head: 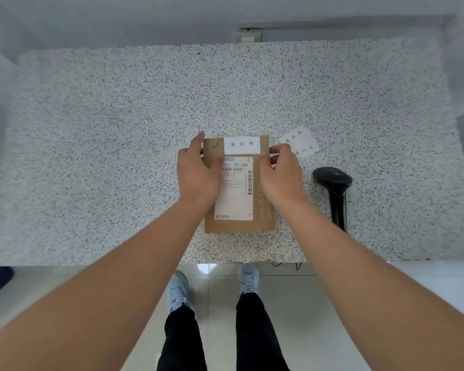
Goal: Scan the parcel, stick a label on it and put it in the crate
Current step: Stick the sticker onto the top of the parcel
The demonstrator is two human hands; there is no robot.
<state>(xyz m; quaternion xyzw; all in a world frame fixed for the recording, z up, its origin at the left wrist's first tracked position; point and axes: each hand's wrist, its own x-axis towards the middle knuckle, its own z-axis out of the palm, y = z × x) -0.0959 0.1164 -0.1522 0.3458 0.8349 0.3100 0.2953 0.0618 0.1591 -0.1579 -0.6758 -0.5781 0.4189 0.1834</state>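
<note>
A flat brown cardboard parcel (239,226) lies on the speckled table (118,129) near its front edge. It carries a white shipping label with barcodes (236,199) and, along its far edge, a white sticker with three printed characters (242,144). My left hand (197,172) lies flat on the parcel's left side, thumb at the far left corner. My right hand (281,175) rests on the right side, its fingertips pinched at the sticker's right end. No crate is in view.
A sheet of spare white stickers (300,141) lies just right of the parcel's far corner. A black handheld scanner (334,188) lies on the table to the right, handle toward me. My feet stand on the tiled floor below the table's edge.
</note>
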